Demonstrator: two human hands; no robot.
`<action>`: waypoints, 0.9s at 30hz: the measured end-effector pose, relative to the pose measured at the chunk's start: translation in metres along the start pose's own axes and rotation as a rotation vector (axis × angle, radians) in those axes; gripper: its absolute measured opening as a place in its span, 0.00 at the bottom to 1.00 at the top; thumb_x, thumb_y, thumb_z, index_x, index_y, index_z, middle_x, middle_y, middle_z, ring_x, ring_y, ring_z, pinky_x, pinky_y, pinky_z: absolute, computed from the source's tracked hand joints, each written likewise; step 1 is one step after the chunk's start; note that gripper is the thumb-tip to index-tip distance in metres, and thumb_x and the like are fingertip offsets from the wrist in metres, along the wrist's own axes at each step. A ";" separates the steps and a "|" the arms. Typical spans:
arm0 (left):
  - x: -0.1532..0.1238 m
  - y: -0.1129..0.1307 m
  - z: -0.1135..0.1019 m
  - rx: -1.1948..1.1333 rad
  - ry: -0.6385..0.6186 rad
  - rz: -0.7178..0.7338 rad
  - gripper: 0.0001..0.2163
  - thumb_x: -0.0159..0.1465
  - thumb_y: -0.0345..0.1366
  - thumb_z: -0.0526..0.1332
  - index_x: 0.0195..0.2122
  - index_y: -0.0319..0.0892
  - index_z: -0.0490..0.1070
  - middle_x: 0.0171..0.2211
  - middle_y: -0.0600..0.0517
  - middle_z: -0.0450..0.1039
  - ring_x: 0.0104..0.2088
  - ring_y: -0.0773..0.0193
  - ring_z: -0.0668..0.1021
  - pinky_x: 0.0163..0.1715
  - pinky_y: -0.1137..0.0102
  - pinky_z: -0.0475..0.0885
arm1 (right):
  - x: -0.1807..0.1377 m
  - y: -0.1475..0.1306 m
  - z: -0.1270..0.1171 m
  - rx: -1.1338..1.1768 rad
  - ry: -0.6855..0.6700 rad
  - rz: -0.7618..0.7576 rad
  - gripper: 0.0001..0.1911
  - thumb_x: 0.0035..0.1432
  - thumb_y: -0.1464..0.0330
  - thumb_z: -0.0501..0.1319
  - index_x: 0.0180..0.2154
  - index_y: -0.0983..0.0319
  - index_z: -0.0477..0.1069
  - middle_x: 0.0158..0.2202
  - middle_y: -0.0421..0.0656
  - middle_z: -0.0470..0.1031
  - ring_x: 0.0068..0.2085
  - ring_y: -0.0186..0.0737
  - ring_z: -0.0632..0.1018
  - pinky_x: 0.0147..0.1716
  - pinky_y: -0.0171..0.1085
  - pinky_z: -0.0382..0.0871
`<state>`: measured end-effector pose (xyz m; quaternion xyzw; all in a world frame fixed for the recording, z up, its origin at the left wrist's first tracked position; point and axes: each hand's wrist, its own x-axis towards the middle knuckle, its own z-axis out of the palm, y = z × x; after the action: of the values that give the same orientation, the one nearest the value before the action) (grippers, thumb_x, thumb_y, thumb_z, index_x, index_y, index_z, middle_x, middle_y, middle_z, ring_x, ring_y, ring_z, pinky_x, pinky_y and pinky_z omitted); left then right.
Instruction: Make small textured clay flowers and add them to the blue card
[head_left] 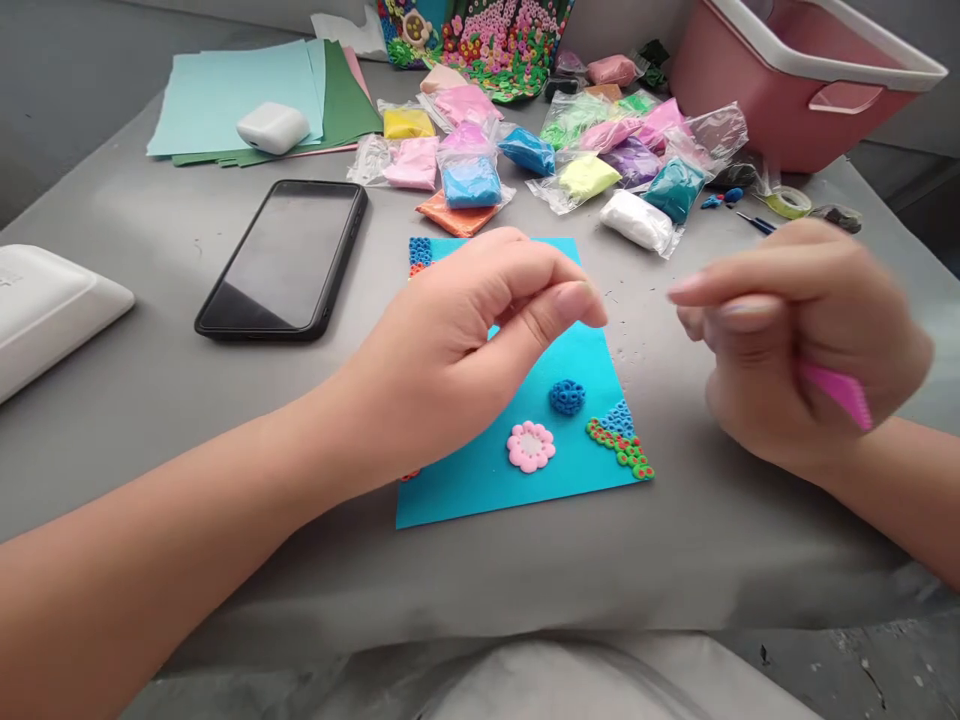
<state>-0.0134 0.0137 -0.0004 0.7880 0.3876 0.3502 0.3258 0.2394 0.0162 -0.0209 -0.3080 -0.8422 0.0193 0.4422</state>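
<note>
My left hand [495, 330] hovers above a bright blue sheet [465, 505], thumb and forefinger pinched together; whatever lies between them, if anything, is hidden. Slightly blurred, my right hand [802, 340] is raised to the right of the sheet. Its fingers curl round a pink plastic clay tool [840, 393] with a ridged edge, mostly covered by the palm. On the sheet lie a pink clay flower [531, 447] with a pale centre and a domed dark blue clay piece [568, 398]. Small clay rings fill a lower right corner patch [621, 440]; the left hand covers part of the sheet.
A black phone [285, 260] and a white object [52, 310] lie at left. Behind are coloured papers [225, 90] with a white case [273, 128], several clay packets [470, 182], a decorated clay picture [510, 40], tape [787, 202] and a pink bin [765, 100].
</note>
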 end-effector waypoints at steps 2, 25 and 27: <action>0.000 0.003 0.002 -0.142 -0.026 -0.040 0.04 0.76 0.34 0.62 0.45 0.46 0.78 0.42 0.54 0.84 0.45 0.61 0.86 0.47 0.68 0.83 | 0.001 -0.005 0.006 -0.046 0.030 -0.114 0.09 0.74 0.69 0.65 0.51 0.50 0.79 0.30 0.39 0.73 0.28 0.37 0.74 0.30 0.40 0.75; 0.002 0.003 0.005 -0.222 -0.011 -0.162 0.06 0.73 0.34 0.65 0.47 0.46 0.81 0.35 0.56 0.82 0.33 0.68 0.82 0.33 0.74 0.80 | 0.003 -0.007 0.012 0.106 0.090 0.040 0.04 0.73 0.66 0.66 0.41 0.52 0.77 0.34 0.41 0.79 0.28 0.37 0.77 0.28 0.42 0.75; 0.004 0.001 0.004 -0.134 0.026 -0.163 0.08 0.74 0.35 0.63 0.40 0.45 0.82 0.30 0.55 0.78 0.30 0.69 0.78 0.30 0.75 0.76 | 0.003 -0.001 0.016 0.192 0.129 0.118 0.12 0.75 0.60 0.62 0.36 0.53 0.74 0.30 0.41 0.74 0.25 0.37 0.72 0.25 0.43 0.70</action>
<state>-0.0081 0.0153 -0.0007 0.7256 0.4304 0.3581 0.4001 0.2258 0.0211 -0.0277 -0.3139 -0.7867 0.1062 0.5209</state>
